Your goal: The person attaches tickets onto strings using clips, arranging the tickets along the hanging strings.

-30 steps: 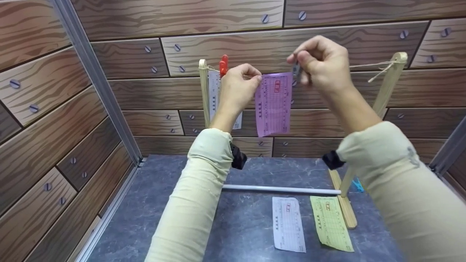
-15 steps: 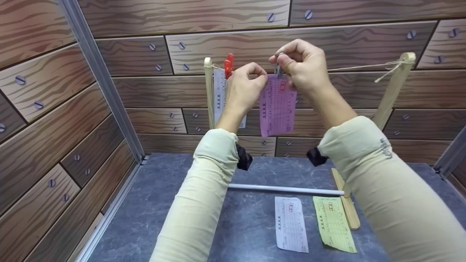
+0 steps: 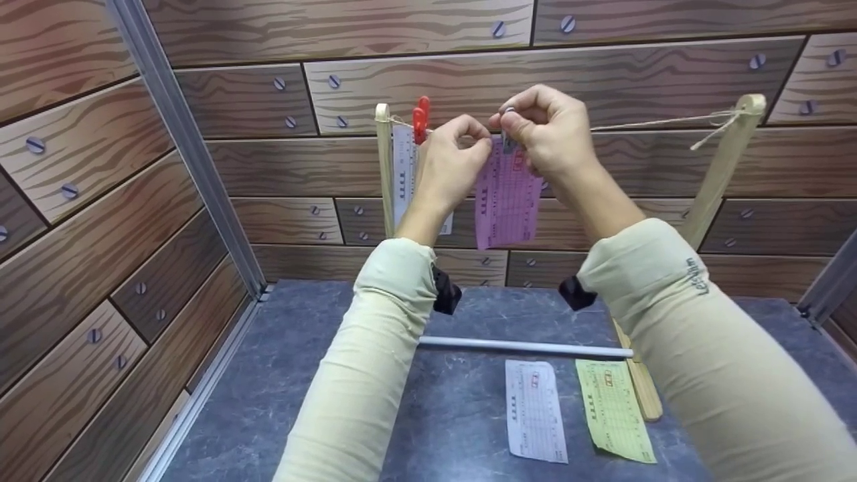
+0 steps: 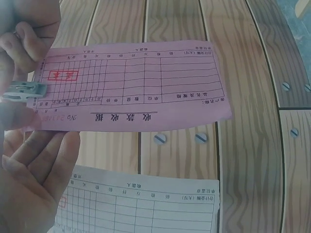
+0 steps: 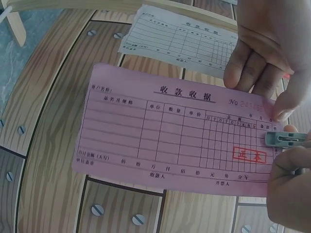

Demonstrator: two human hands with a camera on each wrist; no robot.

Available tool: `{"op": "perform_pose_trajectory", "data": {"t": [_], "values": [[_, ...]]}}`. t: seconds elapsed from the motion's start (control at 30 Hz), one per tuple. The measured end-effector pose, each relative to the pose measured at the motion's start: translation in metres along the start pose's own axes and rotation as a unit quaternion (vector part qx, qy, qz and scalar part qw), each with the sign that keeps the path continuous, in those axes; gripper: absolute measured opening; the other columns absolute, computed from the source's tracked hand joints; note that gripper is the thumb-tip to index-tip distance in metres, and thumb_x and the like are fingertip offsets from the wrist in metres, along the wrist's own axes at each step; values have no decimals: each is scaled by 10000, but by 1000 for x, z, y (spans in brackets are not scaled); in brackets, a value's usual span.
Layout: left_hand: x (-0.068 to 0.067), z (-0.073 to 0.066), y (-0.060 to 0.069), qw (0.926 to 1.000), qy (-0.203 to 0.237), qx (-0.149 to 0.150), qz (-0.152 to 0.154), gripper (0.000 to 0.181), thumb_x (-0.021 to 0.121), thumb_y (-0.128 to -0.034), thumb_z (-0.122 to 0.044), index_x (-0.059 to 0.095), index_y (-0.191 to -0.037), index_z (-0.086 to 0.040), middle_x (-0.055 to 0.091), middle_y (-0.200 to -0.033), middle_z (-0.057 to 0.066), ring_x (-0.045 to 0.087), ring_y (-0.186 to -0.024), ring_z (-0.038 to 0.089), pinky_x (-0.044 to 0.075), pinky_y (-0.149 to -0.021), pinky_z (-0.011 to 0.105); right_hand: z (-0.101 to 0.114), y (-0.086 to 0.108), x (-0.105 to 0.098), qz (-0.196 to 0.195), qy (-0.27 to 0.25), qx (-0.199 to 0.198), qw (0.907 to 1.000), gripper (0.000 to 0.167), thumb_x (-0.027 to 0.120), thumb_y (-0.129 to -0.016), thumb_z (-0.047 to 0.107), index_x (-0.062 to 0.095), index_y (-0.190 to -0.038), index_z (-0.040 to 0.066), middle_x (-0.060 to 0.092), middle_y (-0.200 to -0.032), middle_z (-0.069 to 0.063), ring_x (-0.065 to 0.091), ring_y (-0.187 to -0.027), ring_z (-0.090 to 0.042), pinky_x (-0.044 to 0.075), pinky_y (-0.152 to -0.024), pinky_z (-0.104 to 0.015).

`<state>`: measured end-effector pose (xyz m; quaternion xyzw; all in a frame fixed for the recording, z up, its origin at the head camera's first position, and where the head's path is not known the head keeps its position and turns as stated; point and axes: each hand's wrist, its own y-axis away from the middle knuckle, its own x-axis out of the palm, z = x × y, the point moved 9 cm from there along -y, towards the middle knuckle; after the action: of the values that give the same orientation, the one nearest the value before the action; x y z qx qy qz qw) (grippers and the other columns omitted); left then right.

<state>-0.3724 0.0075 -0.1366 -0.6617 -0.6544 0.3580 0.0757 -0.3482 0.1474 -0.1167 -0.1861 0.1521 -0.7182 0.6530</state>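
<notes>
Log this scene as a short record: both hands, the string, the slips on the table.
Left hand: pinches pink slip near its top edge
Right hand: grips grey clip at that edge
String: tied to wooden posts
Hanging: white slip, red clip at its top
On table: second white slip, yellow-green slip beside it

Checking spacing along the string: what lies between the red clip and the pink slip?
The left hand, in the head view, hiding part of the string and of the hanging white slip.

Pale cream sleeves (image 3: 355, 375), folded cuffs (image 3: 395, 268), dark right-sleeve lettering (image 3: 696, 276), black wrist cameras (image 3: 446, 292)
</notes>
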Motion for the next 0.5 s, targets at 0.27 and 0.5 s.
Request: {"op": "perform_pose_trajectory", "data": {"t": [0.27,0.5], "values": [[4,4,1,9998,-34,-70,157,62,651,-936,-150,700,-945,-113,690,-872,-21,564,-686,89,439,-663,250,-12,2,-4,308,416,447,9977,77,646,-957,-23,622,-1020,16,730,-959,-86,438,-411,-54,347,-358,-172],[4,4,2,9998,-75,-1,156,54,665,-950,-105,706,-978,-84,712,-905,-2,624,-773,116,463,-688,241,-15,4,-4,495,198,780,9955,195,673,-950,9,606,-1129,-30,728,-954,-116,536,-388,-106,445,-362,-215]]}}
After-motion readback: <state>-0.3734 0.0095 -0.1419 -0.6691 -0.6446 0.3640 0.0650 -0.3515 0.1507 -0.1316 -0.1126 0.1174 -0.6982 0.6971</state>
